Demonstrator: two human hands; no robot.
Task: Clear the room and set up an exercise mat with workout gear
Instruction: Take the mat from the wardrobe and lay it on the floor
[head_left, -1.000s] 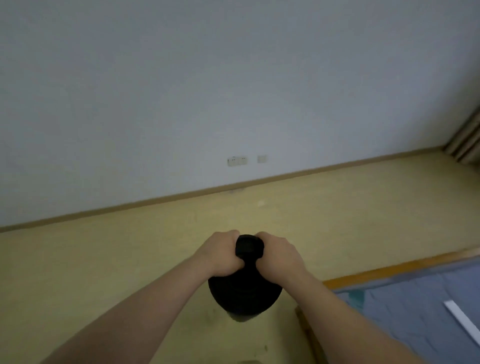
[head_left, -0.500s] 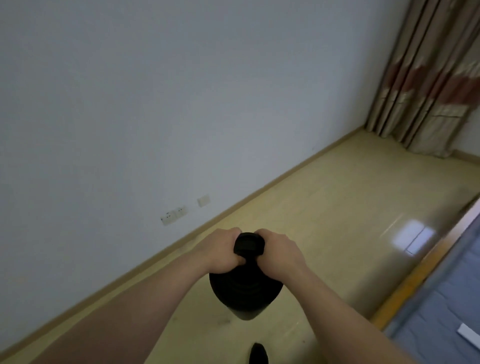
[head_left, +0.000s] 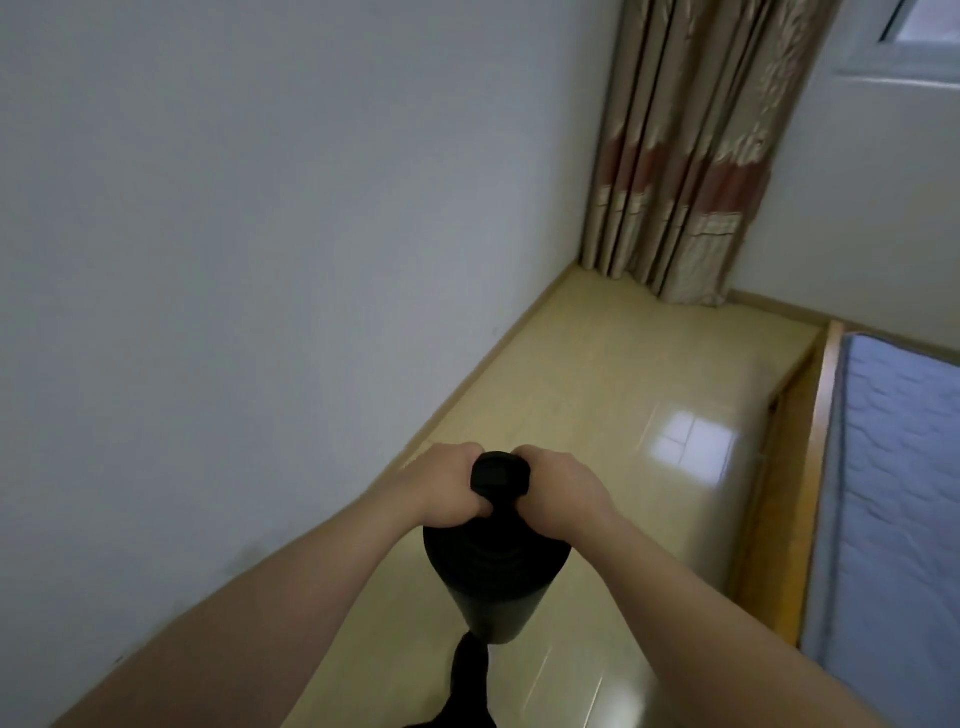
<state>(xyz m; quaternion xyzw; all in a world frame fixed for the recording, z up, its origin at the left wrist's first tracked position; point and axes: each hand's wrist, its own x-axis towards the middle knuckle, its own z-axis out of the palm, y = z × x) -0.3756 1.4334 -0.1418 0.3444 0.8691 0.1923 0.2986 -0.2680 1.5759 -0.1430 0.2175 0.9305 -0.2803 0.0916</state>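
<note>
Grey-white wall (head_left: 234, 260) fills the left side and meets the tan floor (head_left: 623, 389) along a wooden skirting (head_left: 470, 382). Our left hand (head_left: 449, 486) is curled tight round the left side of a black strap (head_left: 501, 475), knuckles up. The strap sits on top of the mat (head_left: 493, 571), a dark roll held upright in front of us, between our forearms. Its upper end faces us and the coils show faintly. Under the roll a dark-clad leg (head_left: 470, 675) shows; we cannot tell whether the two touch. Our right hand (head_left: 558, 493) is curled round the right side of the same strap, so both fists grip it close together. Beyond them the floor carries a bright window reflection. A striped curtain (head_left: 685, 156) hangs in the far corner. Farther right stands a wooden bed frame (head_left: 826, 415) with a blue quilted mattress (head_left: 898, 493) on it, well apart from the mat.
</note>
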